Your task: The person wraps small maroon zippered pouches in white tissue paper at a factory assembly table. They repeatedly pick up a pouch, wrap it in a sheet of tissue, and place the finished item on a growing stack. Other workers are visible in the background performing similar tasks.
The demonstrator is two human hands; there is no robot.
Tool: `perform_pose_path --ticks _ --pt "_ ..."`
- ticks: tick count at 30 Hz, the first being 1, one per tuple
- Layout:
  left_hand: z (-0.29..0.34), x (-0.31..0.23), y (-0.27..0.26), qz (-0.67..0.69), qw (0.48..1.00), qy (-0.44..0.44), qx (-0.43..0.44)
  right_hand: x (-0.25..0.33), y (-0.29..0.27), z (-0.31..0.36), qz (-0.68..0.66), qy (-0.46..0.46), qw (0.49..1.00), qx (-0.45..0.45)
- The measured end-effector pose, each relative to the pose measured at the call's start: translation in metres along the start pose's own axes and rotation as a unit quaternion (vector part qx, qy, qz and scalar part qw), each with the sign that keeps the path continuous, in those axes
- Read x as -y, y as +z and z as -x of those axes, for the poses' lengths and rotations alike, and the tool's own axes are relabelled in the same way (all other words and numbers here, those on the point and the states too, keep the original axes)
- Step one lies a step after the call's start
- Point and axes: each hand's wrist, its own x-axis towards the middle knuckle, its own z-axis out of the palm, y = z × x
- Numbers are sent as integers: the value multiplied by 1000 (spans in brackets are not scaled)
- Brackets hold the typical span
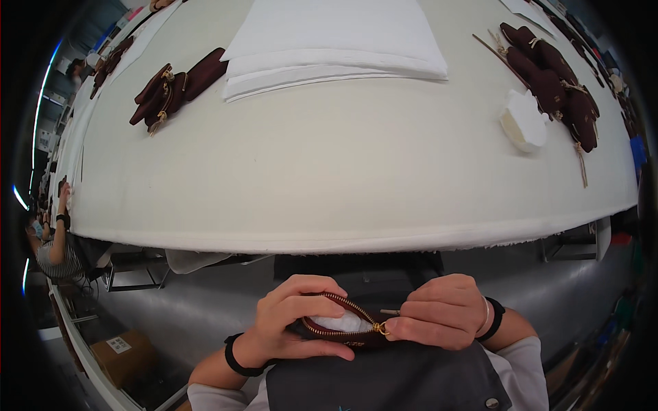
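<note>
Over my lap, my left hand (291, 318) is wrapped round a small dark brown zip pouch (356, 338), fingers along its far edge and thumb along the near one. Its gold-toothed zipper gapes, and white filling (341, 322) that looks like paper or padding shows inside. At the pouch's right end, my right hand (442, 312) pinches the gold zipper pull (381, 328). A thin cord end (390, 312) pokes out beside those fingers. The underside of the pouch is hidden.
On the white-covered table (295, 178) lie stacked white sheets (336, 41), brown pouches (171, 92) at left and more pouches (555, 85) at right beside a crumpled white wad (524, 122). A cardboard box (123, 357) stands lower left. A co-worker (58, 246) sits far left.
</note>
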Motion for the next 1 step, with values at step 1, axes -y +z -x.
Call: perform_pose_path --ticks 1 --pt "4 1 4 18 1000 -13 -22 0 0 1 1 1 1000 2"
